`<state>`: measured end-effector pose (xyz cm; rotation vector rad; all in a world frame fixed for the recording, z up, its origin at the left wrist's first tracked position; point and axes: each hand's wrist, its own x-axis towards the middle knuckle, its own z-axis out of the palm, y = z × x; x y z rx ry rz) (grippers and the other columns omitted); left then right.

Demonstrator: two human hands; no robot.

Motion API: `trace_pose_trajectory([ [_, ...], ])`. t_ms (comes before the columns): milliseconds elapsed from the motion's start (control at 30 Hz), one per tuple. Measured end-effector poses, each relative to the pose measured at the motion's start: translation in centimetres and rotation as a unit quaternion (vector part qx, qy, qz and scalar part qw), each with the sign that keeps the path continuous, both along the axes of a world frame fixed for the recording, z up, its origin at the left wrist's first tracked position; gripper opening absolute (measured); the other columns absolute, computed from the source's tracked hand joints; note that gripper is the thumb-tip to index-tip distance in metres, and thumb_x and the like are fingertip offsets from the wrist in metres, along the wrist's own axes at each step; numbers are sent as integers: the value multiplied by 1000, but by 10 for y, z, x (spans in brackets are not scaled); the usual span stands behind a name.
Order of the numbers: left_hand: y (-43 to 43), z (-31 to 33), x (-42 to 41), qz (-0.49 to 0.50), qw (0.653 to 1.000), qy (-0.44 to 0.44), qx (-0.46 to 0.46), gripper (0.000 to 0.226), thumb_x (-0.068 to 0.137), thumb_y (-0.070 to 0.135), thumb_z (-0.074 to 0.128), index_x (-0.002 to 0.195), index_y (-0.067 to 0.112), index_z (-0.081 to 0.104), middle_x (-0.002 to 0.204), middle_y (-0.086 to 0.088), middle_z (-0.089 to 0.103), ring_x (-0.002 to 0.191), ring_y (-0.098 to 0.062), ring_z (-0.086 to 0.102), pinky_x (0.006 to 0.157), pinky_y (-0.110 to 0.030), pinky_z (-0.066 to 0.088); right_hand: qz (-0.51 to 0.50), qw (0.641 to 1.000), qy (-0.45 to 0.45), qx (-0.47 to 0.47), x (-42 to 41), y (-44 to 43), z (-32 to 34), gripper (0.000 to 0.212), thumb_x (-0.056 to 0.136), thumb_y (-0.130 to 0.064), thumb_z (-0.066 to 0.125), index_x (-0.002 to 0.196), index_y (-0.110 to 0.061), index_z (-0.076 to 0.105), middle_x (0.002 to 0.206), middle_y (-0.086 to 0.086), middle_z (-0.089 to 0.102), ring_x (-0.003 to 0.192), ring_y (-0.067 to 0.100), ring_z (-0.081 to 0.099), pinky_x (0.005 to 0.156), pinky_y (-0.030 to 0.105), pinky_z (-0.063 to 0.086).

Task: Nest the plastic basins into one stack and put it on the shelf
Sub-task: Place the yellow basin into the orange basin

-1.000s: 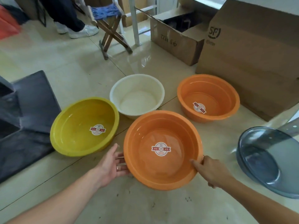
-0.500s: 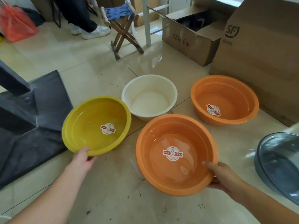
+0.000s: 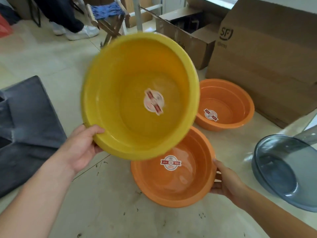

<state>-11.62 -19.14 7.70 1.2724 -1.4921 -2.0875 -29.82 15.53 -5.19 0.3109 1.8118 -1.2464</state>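
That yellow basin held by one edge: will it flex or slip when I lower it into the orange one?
Yellow basin is probably light: left hand alone holds it tilted by the rim. Thin plastic may flex slightly. Its glossy wall could slide, so right hand steadying the near orange basin helps.

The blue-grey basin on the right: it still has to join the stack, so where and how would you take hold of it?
Probably by its rolled rim, on the near-left arc. The blue-grey basin sits open side up on the floor, its right part cut off by the frame, so that arc is the exposed edge. The right hand, now holding the near orange basin, is closest: thumb inside, fingers under the lip.
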Motion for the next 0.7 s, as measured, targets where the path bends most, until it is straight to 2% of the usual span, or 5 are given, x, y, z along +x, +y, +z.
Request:
trace_pose_trajectory([
  [133,36,-26,-17,-119,985,-120,-37,33,94,-1,55,126,2,61,115,-21,75,90,-30,69,64,-37,59,-13,1000,3,-18,-8,7,1,55,104,-55,45,117,-9,73,110,25,76,87,42,79,80,50,65],
  [233,50,-49,-21,-172,968,-176,-54,31,93,-2,55,121,7,64,100,-14,79,75,-25,72,52,-31,57,-45,998,-5,-34,-15,12,0,56,103,-56,45,121,-10,71,119,29,74,89,41,77,77,48,64],
  [400,55,-70,-19,-221,949,-214,-70,32,93,1,55,120,17,61,104,-13,79,91,-32,76,66,-43,64,-82,995,-35,-40,-20,14,0,62,106,-58,39,124,-6,68,128,31,72,118,52,69,91,55,61],
  [600,59,-75,-24,-255,931,-232,-124,42,93,1,53,122,32,53,108,-8,74,91,-27,74,57,-36,62,-97,994,-43,-29,-33,7,-4,62,107,-57,38,123,-6,68,117,25,77,105,45,76,81,49,62],
  [700,58,-82,-22,-254,914,-259,-180,41,86,18,59,123,33,51,103,-3,73,89,-27,72,68,-45,63,-108,993,-36,-27,-50,2,-6,60,106,-54,41,127,-4,66,114,22,76,96,38,75,76,45,61],
])
